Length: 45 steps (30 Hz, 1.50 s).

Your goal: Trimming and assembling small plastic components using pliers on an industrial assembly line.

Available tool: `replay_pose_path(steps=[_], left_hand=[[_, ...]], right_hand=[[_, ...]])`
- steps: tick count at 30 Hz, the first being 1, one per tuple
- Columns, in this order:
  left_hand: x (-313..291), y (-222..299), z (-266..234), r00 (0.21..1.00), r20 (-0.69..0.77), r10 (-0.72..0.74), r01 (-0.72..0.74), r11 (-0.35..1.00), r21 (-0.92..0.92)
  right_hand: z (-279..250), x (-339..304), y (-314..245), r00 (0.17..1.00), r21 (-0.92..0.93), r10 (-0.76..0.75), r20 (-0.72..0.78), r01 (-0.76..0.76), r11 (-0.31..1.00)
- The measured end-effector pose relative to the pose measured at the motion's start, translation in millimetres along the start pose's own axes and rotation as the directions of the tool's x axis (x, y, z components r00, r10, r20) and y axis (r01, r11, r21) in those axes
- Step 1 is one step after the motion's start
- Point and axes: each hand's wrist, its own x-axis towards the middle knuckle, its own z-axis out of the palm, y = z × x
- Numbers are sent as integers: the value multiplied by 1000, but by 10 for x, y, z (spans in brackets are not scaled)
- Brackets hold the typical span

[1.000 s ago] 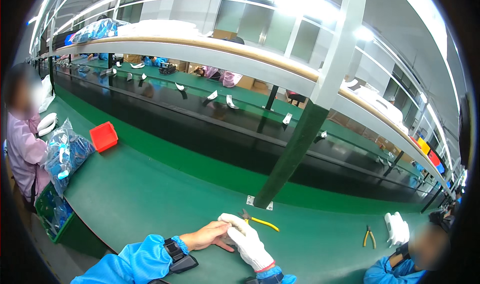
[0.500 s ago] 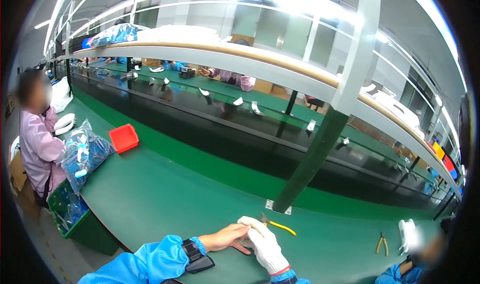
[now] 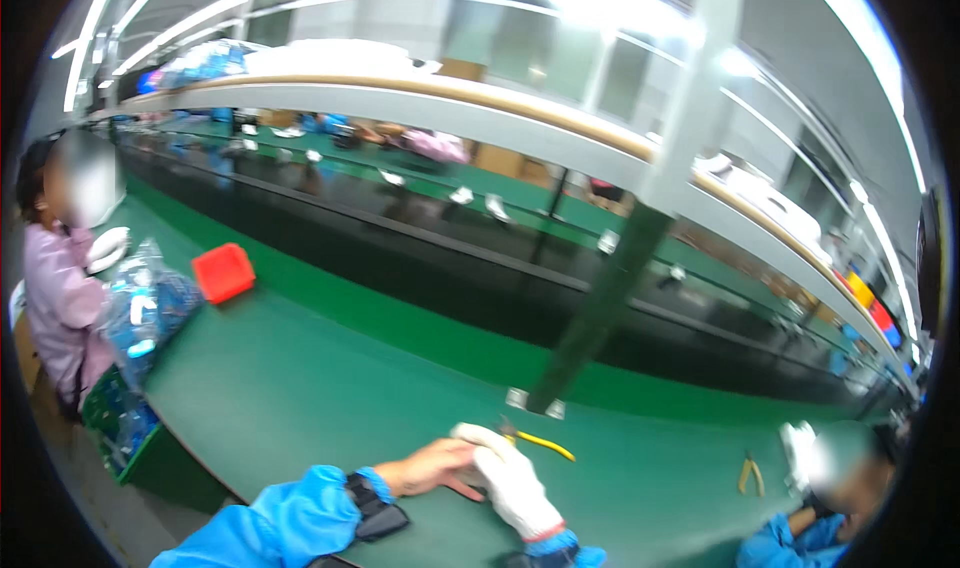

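My left hand (image 3: 432, 468) is bare, with a blue sleeve and a black wrist strap. Its thumb stands apart from the fingers, whose tips pass under my right hand (image 3: 505, 480). That hand wears a white knitted glove and lies over the left fingertips, its fingers stretched and close together. Nothing shows held in either hand, though the space between the palms is hidden. Just beyond the glove lie yellow-handled pliers (image 3: 545, 445) on the green table (image 3: 340, 398), their jaws partly behind the gloved fingers.
A green post (image 3: 600, 333) rises from the table ahead. Behind runs a dark conveyor belt (image 3: 400, 253) with white parts. At left are a red bin (image 3: 223, 273), a bag of blue parts (image 3: 145, 308) and a person in pink; at right, another pair of pliers (image 3: 750, 476) and a person in blue.
The view has shifted and blurred, so the scene sits slightly further left and higher. My hands keep the same touching pose beside the pliers.
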Motion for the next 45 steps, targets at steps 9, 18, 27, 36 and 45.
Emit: replay_pose_path(steps=[9,18,27,36,45], left_hand=[[-41,115,184,1000,13,2,-2,1000,28],[-31,156,307,996,-51,79,-63,965,253],[-15,155,321,993,-78,83,-70,985,160],[7,133,349,990,-96,108,-90,980,176],[3,135,319,991,-82,107,-92,981,168]], right_hand=[[-47,-37,74,999,115,-28,43,23,993],[-4,21,230,999,306,-1,44,-12,952],[-31,-11,249,995,408,25,92,-60,911],[-16,-15,245,995,378,-74,68,43,925],[-4,-20,266,997,451,-14,80,-24,892]])
